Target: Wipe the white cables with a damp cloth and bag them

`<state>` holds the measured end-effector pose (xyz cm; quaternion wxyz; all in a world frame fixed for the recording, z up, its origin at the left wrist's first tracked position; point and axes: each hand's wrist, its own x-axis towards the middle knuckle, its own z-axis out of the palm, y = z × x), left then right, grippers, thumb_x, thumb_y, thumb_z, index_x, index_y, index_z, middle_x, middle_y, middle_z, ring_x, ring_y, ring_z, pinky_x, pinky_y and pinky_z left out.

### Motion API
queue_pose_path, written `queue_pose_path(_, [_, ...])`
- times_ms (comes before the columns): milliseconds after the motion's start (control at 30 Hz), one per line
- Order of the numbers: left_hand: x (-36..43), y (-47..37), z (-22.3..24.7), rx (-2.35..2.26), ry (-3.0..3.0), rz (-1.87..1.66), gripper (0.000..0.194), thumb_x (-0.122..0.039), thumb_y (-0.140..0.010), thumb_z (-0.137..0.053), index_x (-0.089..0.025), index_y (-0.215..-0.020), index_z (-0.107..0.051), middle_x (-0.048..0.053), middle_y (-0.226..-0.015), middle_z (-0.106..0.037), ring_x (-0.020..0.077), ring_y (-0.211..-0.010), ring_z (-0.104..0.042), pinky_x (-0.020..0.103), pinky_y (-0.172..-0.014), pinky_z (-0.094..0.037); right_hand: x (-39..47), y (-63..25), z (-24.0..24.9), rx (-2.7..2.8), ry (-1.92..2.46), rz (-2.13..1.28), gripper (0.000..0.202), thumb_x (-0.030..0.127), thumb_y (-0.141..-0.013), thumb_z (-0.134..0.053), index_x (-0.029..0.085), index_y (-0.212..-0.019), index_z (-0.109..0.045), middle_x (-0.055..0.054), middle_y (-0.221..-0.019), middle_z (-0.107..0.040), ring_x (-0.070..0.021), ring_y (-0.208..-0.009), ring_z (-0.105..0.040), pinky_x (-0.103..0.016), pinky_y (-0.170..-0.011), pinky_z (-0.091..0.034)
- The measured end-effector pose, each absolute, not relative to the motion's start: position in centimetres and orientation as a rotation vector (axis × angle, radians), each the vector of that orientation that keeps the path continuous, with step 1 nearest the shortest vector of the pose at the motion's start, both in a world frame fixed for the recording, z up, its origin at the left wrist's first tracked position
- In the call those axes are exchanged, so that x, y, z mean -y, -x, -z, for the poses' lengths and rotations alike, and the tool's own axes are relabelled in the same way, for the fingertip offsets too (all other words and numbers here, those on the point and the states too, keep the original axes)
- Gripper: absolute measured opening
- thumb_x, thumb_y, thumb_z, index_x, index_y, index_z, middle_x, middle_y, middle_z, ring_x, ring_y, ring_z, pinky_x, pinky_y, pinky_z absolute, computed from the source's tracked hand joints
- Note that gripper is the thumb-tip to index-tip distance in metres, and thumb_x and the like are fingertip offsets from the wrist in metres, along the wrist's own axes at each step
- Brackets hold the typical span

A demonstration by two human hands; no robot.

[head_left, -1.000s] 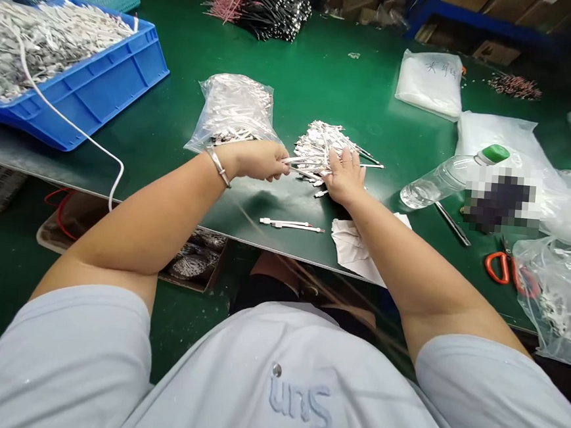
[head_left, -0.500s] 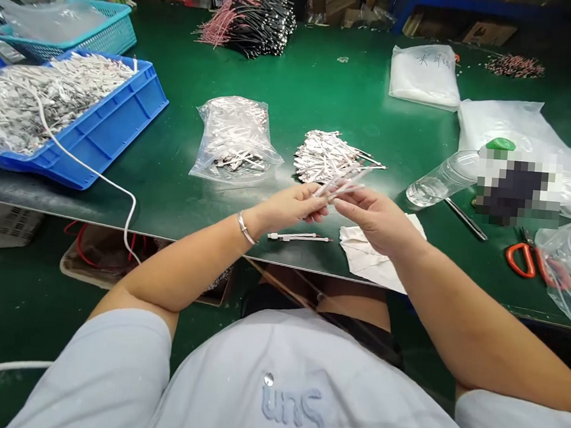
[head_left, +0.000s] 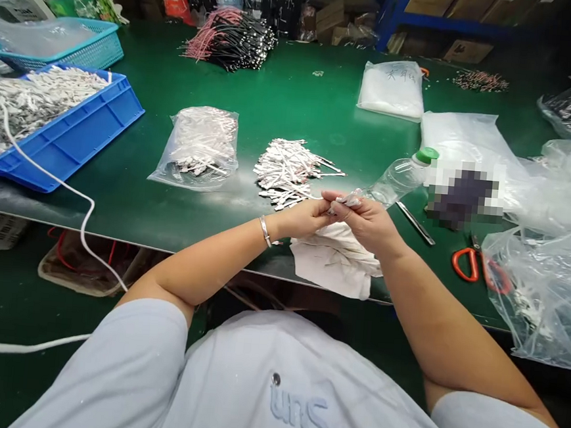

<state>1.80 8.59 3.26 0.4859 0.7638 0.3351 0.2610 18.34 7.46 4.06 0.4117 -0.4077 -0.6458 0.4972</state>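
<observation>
My left hand (head_left: pixel 307 218) and my right hand (head_left: pixel 368 222) meet above the table's front part, both closed on a small bunch of white pieces (head_left: pixel 348 199). Fingers hide much of the bunch. Below my hands a white cloth (head_left: pixel 333 264) lies at the table edge. Just beyond my left hand is a loose pile of white connector pieces (head_left: pixel 286 168). To the left of that pile lies a clear bag of similar pieces (head_left: pixel 205 142). A clear bottle with a green cap (head_left: pixel 394 182) rests on its side beyond my right hand.
At the left stands a blue bin (head_left: pixel 94 126) full of white pieces, a white cable (head_left: pixel 55 179) hanging past it. Orange-handled scissors (head_left: pixel 466 264), a metal tool (head_left: pixel 416 223) and plastic bags (head_left: pixel 546 287) lie at the right. Black and pink wires (head_left: pixel 235 38) sit at the back.
The view has shifted to the right. My hands have drawn closer together around the white pieces and now sit over the cloth; the bunch looks more gathered.
</observation>
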Motion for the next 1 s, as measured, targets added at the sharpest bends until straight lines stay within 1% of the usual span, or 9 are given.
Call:
queue_pose_path(167, [-9.4,-3.3,-2.5,-0.902,-1.958,-0.575,0.027,-0.028,-0.089,-0.046,-0.011,-0.076,-0.061,-0.002,-0.061,-0.048,0.0104,-0.06,-0.042,0.024,-0.062,-0.038,-8.3,-20.0,-2.8,1.686,1.041,-1.25,0.046,0.051,-0.074,-0.069,0.023,-0.109,-0.071,-0.006,-0.121,-0.066,-0.027,-0.117,-0.058,-0.048,-0.108,-0.038])
queue_pose_path(333, [-9.5,-3.8,-2.2,-0.912,-1.896,-0.619,0.025,-0.026,-0.088,-0.045,-0.012,-0.079,-0.064,-0.001,-0.066,-0.055,0.0108,-0.064,-0.047,0.023,-0.064,-0.038,-8.7,-20.3,-2.1,1.668,1.044,-1.284,0.048,0.05,-0.075,-0.068,0.023,-0.114,-0.068,-0.005,-0.128,-0.061,-0.0258,-0.122,-0.054,-0.048,-0.111,-0.033])
queue_pose_path(433, [-9.7,-4.2,-2.5,-0.929,-1.811,-0.646,0.02,-0.024,-0.086,-0.05,-0.011,-0.083,-0.066,0.0,-0.071,-0.06,0.0111,-0.068,-0.051,0.022,-0.067,-0.04,-9.0,-20.0,-2.6,1.649,1.058,-1.301,0.049,0.052,-0.074,-0.068,0.022,-0.113,-0.068,-0.006,-0.128,-0.062,-0.0254,-0.123,-0.053,-0.046,-0.11,-0.034])
queue_pose_path(533, [-9.3,-4.4,-3.2,-0.842,-1.557,-0.672,0.024,-0.032,-0.084,-0.057,-0.01,-0.081,-0.066,0.003,-0.074,-0.063,0.0109,-0.069,-0.055,0.023,-0.068,-0.042,-8.9,-19.9,-3.8,1.585,1.089,-1.411,0.048,0.053,-0.076,-0.065,0.02,-0.11,-0.069,-0.008,-0.13,-0.06,-0.0242,-0.115,-0.058,-0.04,-0.099,-0.046])
queue_pose_path(600, [-8.5,-4.2,-4.0,-0.775,-1.307,-0.706,0.031,-0.04,-0.08,-0.063,-0.01,-0.082,-0.065,0.004,-0.076,-0.065,0.0115,-0.069,-0.058,0.023,-0.068,-0.045,-8.1,-20.0,-4.6,1.495,1.086,-1.572,0.05,0.053,-0.078,-0.064,0.022,-0.118,-0.065,-0.008,-0.131,-0.059,-0.0208,-0.104,-0.062,-0.035,-0.086,-0.053])
queue_pose_path(700, [-6.4,-3.3,-5.0,-0.805,-0.933,-0.789,0.041,-0.046,-0.069,-0.075,-0.011,-0.09,-0.066,0.006,-0.082,-0.068,0.0142,-0.074,-0.063,0.025,-0.069,-0.049,-5.9,-20.4,-5.3,1.365,1.144,-1.812,0.058,0.047,-0.077,-0.068,0.028,-0.13,-0.054,-0.005,-0.123,-0.063,-0.0148,-0.094,-0.065,-0.026,-0.074,-0.054])
queue_pose_path(767, [-4.7,-2.6,-5.4,-0.866,-0.766,-0.852,0.045,-0.046,-0.063,-0.08,-0.012,-0.09,-0.067,0.007,-0.085,-0.07,0.0152,-0.076,-0.065,0.026,-0.071,-0.05,-4.1,-20.5,-5.2,1.337,1.229,-1.951,0.053,0.047,-0.075,-0.07,0.026,-0.123,-0.06,-0.005,-0.113,-0.066,-0.0135,-0.089,-0.066,-0.022,-0.069,-0.053])
queue_pose_path(867, [-2.6,-1.7,-5.3,-0.909,-0.669,-0.885,0.043,-0.043,-0.062,-0.082,-0.011,-0.088,-0.068,0.008,-0.085,-0.071,0.0154,-0.078,-0.066,0.026,-0.073,-0.05,-1.8,-20.2,-4.4,1.262,1.235,-2.143,0.042,0.052,-0.075,-0.068,0.02,-0.103,-0.069,-0.006,-0.101,-0.069,-0.0137,-0.084,-0.068,-0.021,-0.067,-0.053])
queue_pose_path(1000, [-1.0,-1.2,-4.9,-0.932,-0.677,-0.802,0.042,-0.043,-0.065,-0.08,-0.01,-0.09,-0.07,0.01,-0.089,-0.072,0.0134,-0.069,-0.064,0.022,-0.06,-0.047,-0.2,-18.3,-3.3,1.033,1.023,-2.365,0.041,0.051,-0.072,-0.072,0.018,-0.097,-0.068,-0.008,-0.1,-0.069,-0.0137,-0.079,-0.069,-0.02,-0.061,-0.055])
